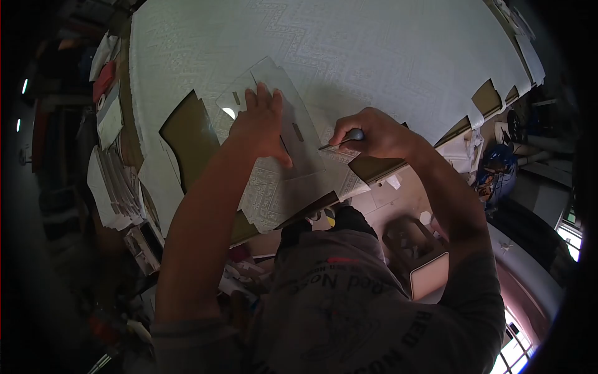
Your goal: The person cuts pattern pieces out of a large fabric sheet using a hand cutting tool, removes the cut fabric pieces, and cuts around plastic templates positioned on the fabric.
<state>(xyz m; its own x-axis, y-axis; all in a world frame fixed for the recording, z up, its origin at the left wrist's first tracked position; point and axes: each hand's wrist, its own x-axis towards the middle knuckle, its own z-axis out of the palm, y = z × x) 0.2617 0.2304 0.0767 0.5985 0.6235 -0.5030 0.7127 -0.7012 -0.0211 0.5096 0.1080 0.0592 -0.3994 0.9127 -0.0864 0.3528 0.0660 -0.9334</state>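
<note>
My left hand point(260, 124) lies flat with its fingers spread on a clear plastic template point(298, 106) that has small slots in it. It presses the template against a pale sheet embossed with a pattern point(355, 56), like leather or vinyl. My right hand point(380, 134) is closed around an awl-like tool point(354, 135) with a rounded dark knob and a thin metal shaft. The tool's tip meets the sheet close to the template's right edge. Part of the template is hidden under my left hand.
Brown board point(193, 134) shows through cut-outs along the sheet's near and right edges. Stacked pale pieces point(111, 187) stand at the left of the table. Below the near edge are a brown box point(408, 240) and scraps on the floor. A blue bundle point(498, 168) is at the right.
</note>
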